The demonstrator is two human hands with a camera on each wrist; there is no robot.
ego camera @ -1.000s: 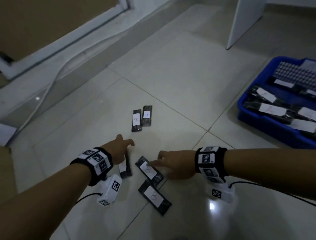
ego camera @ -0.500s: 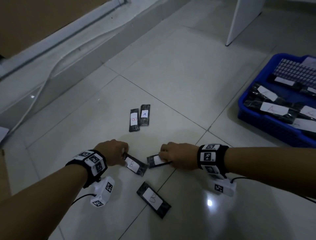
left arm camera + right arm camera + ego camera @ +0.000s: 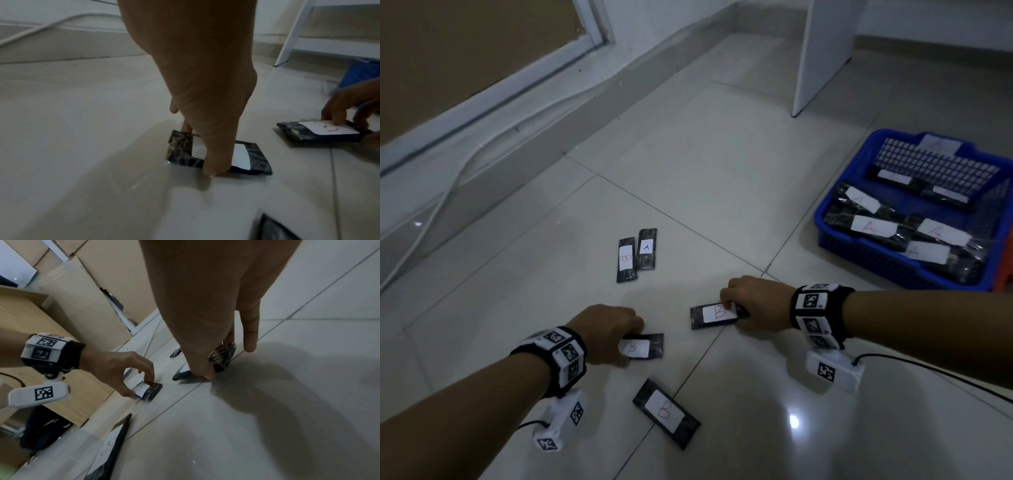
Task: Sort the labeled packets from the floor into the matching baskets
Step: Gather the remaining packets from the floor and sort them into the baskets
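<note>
Each hand, left (image 3: 608,331) and right (image 3: 755,301), pinches a black packet with a white "B" label, left of the blue basket (image 3: 866,254).

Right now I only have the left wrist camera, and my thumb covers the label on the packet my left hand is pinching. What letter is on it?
Observer: In the head view, the pinched packet in the left hand reads B.
Operator: What do the packets in the blue basket say?
Observer: The readable labels in the blue basket say A.
Operator: What else is on the floor?
Observer: Besides the right packet, also B, in the right hand, there is a loose packet marked B nearest you. Farther out, a far packet marked B lies beside an A packet.
</note>
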